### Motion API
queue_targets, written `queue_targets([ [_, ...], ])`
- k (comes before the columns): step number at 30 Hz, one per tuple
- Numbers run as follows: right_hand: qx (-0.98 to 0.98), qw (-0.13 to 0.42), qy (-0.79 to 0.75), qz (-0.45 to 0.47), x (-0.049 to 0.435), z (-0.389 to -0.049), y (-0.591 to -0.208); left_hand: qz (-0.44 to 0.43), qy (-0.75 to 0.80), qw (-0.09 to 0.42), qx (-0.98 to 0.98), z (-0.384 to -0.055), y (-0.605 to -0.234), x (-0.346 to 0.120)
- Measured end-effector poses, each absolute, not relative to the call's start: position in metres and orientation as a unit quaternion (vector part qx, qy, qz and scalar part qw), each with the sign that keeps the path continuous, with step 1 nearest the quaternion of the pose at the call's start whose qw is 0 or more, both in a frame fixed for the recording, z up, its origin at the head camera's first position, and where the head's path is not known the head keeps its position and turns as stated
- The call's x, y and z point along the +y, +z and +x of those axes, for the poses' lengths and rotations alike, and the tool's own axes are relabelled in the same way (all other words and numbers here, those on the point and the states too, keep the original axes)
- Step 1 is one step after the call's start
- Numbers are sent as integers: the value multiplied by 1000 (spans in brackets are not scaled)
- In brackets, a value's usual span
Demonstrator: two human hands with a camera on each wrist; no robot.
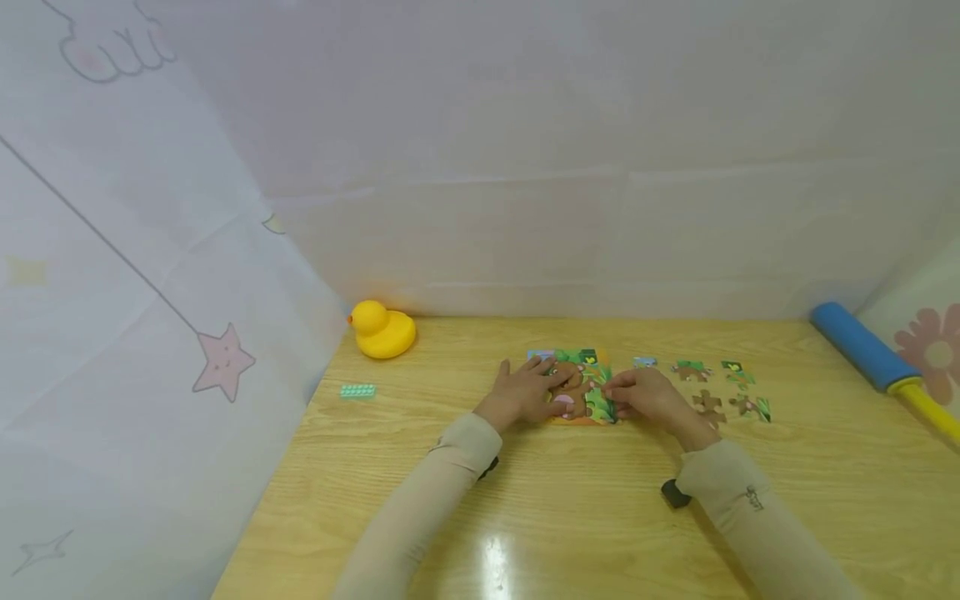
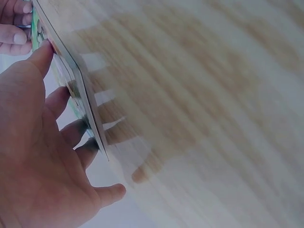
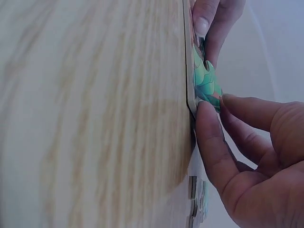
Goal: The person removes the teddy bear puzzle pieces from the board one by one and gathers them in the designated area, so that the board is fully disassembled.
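Note:
A jigsaw puzzle board (image 1: 581,422) with a brown cartoon animal and green leaves lies flat on the table. My left hand (image 1: 519,393) rests on its left part with fingers spread; in the left wrist view those fingertips (image 2: 81,124) touch the board's surface. At the board's right side, my right hand (image 1: 651,396) pinches a green leafy puzzle piece (image 3: 207,83) between thumb and fingers. The right wrist view has this piece tilted up from the board, its lower edge close to the rim. My hands hide parts of the picture.
Several loose puzzle pieces (image 1: 708,403) lie right of the board. A yellow rubber duck (image 1: 386,333) sits at the back left, with a small green patterned block (image 1: 357,391) in front of it. A blue tube with a yellow handle (image 1: 862,343) lies at the far right.

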State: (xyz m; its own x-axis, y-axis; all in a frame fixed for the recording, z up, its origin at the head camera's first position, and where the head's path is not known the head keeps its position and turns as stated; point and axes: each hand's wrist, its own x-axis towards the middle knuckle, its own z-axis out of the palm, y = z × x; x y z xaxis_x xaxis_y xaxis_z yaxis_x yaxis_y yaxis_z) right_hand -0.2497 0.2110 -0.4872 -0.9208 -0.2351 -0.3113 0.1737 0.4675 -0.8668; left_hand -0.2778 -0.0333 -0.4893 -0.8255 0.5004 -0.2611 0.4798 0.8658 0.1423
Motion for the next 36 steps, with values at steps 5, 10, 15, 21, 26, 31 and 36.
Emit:
queue_targets([
  [5, 836, 197, -513, -12, 209, -251, -486, 254, 33, 150, 955, -278, -487, -33],
  [10, 834, 196, -515, 1, 209, -251, -487, 254, 31, 155, 954, -278, -486, -33],
  [15, 835, 190, -516, -6, 210, -250, -486, 253, 12, 158, 954, -279, -487, -31],
  [21, 789, 215, -575, 1, 218, -253, -489, 246, 10, 164, 955, -280, -488, -30],
  [26, 752, 234, -615, 18, 224, -255, -490, 244, 18, 168, 955, -279, -486, -30],
  [31, 738, 235, -633, 4, 230, -256, -489, 244, 19, 169, 955, -279, -485, -31],
  [36, 730, 229, -644, 0, 239, -256, -490, 250, 17, 166, 954, -279, -483, -30],
])
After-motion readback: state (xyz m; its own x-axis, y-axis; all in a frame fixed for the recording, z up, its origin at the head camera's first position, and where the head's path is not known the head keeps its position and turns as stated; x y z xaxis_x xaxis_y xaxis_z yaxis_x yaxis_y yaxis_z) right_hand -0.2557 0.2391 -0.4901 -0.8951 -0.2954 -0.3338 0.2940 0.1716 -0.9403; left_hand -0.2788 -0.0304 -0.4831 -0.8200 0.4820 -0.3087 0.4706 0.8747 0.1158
